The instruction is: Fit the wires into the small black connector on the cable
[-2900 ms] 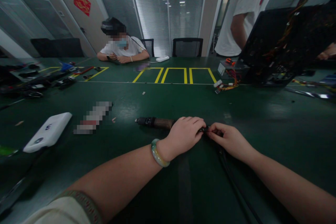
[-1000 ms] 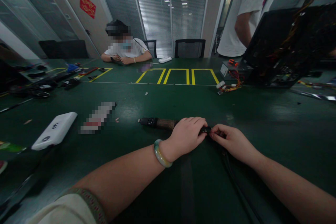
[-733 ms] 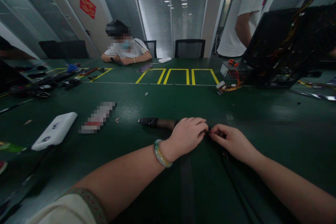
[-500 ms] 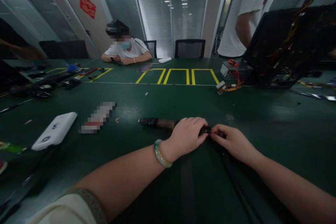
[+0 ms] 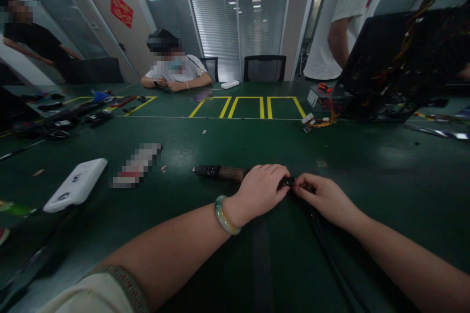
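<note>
Head view: green workbench (image 5: 370, 156) stretches to a black computer case (image 5: 382, 63) holding tangled colored wires. Left hand (image 5: 260, 193) grasps a brown-handled corded tool (image 5: 229, 173) lying on the bench; right hand (image 5: 323, 198) pinches its black cable end (image 5: 288, 182).

Small black part (image 5: 287, 182) is mostly hidden by the left hand (image 5: 261, 191) and right hand (image 5: 322, 198); shape can't be made out. Far end of the dark tool (image 5: 220, 172) is covered by the left hand. Black cable (image 5: 328, 259) is cut off by the bottom edge. Item on the tabletop (image 5: 367, 166) at (image 5: 135, 165) is pixelated, unreadable; same for the purple item (image 5: 201, 95). Wired computer case (image 5: 389, 63) is cut off by the right edge, standing person (image 5: 343, 24) by the top edge. Small items at far left (image 5: 58, 120) are too small to be told apart.
</note>
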Demonstrator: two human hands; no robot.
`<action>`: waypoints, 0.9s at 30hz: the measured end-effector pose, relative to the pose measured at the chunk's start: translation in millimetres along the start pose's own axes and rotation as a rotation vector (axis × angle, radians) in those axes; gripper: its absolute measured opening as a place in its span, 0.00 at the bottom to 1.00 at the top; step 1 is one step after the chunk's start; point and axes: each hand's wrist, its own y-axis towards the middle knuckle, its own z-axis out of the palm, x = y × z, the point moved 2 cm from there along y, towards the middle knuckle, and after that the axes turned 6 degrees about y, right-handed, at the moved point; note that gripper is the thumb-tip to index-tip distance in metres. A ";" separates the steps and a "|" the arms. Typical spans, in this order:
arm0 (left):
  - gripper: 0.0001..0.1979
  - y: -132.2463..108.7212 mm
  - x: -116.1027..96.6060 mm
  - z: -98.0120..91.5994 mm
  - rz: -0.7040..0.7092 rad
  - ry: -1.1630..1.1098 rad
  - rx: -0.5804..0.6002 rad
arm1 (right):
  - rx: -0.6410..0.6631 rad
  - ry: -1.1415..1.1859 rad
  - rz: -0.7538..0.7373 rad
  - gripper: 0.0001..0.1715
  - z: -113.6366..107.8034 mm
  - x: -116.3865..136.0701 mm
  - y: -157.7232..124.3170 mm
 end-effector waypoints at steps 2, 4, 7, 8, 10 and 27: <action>0.11 -0.1 0.1 -0.1 0.000 -0.009 -0.007 | -0.007 -0.003 -0.003 0.10 0.1 0.2 -0.2; 0.07 0.0 0.5 0.6 0.013 -0.004 -0.007 | -0.012 -0.005 -0.008 0.09 0.2 0.8 -0.4; 0.05 0.2 1.2 1.5 0.041 0.014 0.004 | -0.009 -0.006 -0.009 0.10 0.5 1.2 -0.2; 0.05 0.3 1.3 1.5 0.045 0.018 0.007 | -0.004 -0.005 -0.006 0.10 0.7 1.0 0.0; 0.07 0.5 1.2 1.3 0.042 0.023 0.010 | -0.001 -0.001 -0.002 0.10 1.1 0.3 0.4; 0.09 0.1 2.4 3.4 -0.002 -0.021 -0.008 | -0.010 -0.014 -0.012 0.09 0.4 -0.3 0.3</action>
